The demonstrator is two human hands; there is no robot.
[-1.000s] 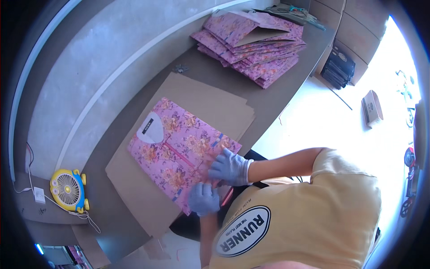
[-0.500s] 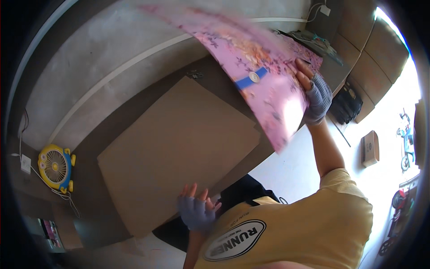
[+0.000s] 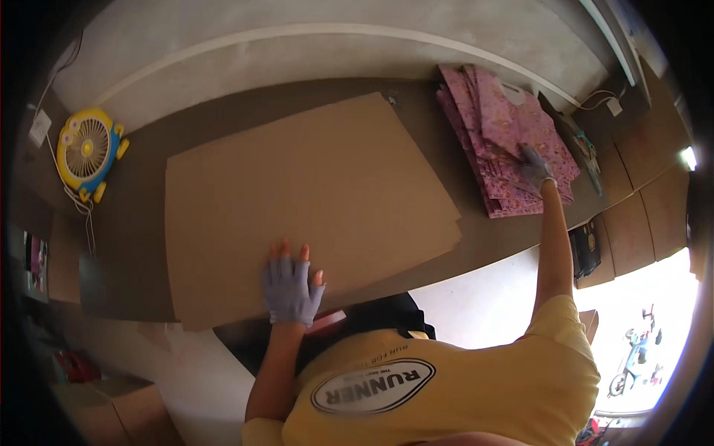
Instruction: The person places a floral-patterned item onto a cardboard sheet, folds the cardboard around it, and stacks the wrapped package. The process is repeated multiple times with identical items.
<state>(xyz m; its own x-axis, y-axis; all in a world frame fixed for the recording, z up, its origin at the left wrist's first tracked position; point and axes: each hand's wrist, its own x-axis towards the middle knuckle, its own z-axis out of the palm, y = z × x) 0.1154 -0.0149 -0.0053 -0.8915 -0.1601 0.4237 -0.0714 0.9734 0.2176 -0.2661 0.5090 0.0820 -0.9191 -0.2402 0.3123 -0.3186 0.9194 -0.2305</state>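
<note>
Both gloved: left hand (image 3: pixel 291 286) flat, open on cardboard sheet (image 3: pixel 297 201); right hand (image 3: pixel 534 166) pressing pink packet stack (image 3: pixel 506 134), grip unclear.

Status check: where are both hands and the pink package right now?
Left hand flat on the cardboard sheet, holding nothing. Right hand stretched out, resting on the stack of pink packages at the table's right end. Nothing between them.
</note>
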